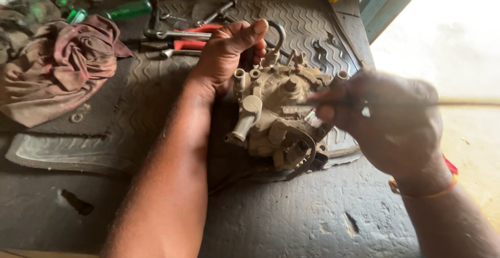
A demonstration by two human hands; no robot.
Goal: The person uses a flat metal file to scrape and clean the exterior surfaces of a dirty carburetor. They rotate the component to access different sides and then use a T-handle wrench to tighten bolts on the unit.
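The grimy metal pump body point(278, 115), a casting with stubby ports and a black hose looped under it, sat on a ribbed rubber mat point(312, 26) near the middle of the desk point(291, 221). The left hand point(226, 55) was clamped around its far side, thumb over the top; the right hand point(388, 120) was closed on a thin rod-like tool point(338, 102), its tip at the casting's upper face, though blur hid exactly where. If that tip slipped off a fitting, it could likely jab the steadying thumb, and the oily casting might twist out of a one-handed grip. Behind lay red-handled pliers point(190, 36), a spanner point(179, 34), a green-handled screwdriver point(127, 9) and a crumpled reddish rag point(57, 65). The desk was dark, pitted and greasy; bright daylight poured in from an opening at the right.
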